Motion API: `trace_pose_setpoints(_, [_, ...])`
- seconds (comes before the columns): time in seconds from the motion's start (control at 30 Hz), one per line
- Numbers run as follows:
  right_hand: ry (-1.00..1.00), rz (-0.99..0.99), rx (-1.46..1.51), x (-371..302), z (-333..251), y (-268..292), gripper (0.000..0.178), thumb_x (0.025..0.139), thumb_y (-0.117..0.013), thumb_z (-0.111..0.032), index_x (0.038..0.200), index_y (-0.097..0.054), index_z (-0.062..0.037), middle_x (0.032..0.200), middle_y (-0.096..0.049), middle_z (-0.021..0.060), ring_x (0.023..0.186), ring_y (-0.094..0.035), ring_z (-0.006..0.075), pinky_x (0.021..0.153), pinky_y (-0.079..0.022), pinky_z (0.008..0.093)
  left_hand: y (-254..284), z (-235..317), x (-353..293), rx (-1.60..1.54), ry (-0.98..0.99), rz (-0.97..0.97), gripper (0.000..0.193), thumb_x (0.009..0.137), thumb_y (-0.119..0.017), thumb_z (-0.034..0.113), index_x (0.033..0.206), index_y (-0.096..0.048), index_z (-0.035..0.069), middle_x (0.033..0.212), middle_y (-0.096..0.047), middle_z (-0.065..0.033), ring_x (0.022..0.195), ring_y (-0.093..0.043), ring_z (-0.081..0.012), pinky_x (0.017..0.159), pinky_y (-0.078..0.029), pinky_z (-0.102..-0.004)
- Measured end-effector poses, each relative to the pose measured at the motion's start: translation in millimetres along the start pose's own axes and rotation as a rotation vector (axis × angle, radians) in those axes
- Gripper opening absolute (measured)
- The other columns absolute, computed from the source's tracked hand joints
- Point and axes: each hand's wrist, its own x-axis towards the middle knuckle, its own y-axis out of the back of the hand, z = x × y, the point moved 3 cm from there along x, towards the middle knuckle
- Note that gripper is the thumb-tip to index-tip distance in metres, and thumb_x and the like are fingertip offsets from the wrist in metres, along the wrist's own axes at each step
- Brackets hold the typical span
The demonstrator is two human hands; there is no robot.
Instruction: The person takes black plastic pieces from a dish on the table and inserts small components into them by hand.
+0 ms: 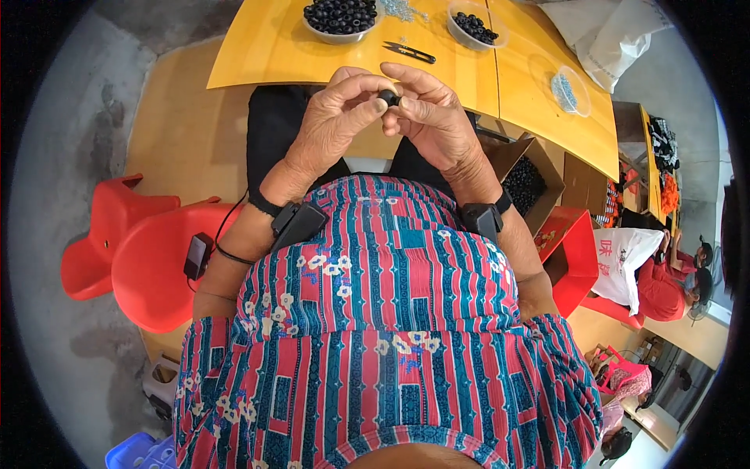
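Between the fingertips of both hands, just past the table's near edge, is a small black round part [388,98], much of it covered by fingers. My left hand [337,109] pinches it from the left with thumb and forefinger. From the right, my right hand [430,109] grips it too, thumb against its side. Just beyond the hands lies a pair of black thread snips [409,52]. A clear bowl [336,37] heaped with black rounded parts stands farther left, and another clear tub [478,45] with fewer stands to the right.
Tiny clear bluish pieces lie loose beside the bowl and in a clear dish [582,109] on the yellow table [266,47]. A cardboard box [551,168] of black parts sits below right. Red chairs [148,250] stand left; other people [664,289] sit far right.
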Motion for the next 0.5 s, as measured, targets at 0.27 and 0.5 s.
trace_pose_setpoints(0.27, [0.049,0.026,0.006,-0.9,2.9,-2.2,0.042,0.082,-0.061,-0.004,0.123,-0.051,-0.0008,0.090,-0.063,0.0071,0.072,-0.062,0.0150,0.067,-0.053,0.0274,-1.1,-4.6,1.2,-0.030,-0.046,-0.039,0.021,0.087,-0.059,0.017,0.104,-0.061,0.004,0.094,-0.054,-0.0012,0.086,-0.053,-0.0087,0.078,-0.044,-0.0226])
trace_pose_setpoints(0.5, [0.002,0.034,0.049,1.7,5.8,-4.0,0.043,0.082,-0.062,-0.006,0.123,-0.050,0.0000,0.092,-0.063,0.0082,0.074,-0.063,0.0146,0.066,-0.053,0.0244,-5.0,-5.6,-2.7,-0.235,0.059,-0.035,0.020,0.089,-0.056,0.015,0.106,-0.059,0.004,0.091,-0.055,-0.0004,0.083,-0.054,-0.0086,0.078,-0.043,-0.0221])
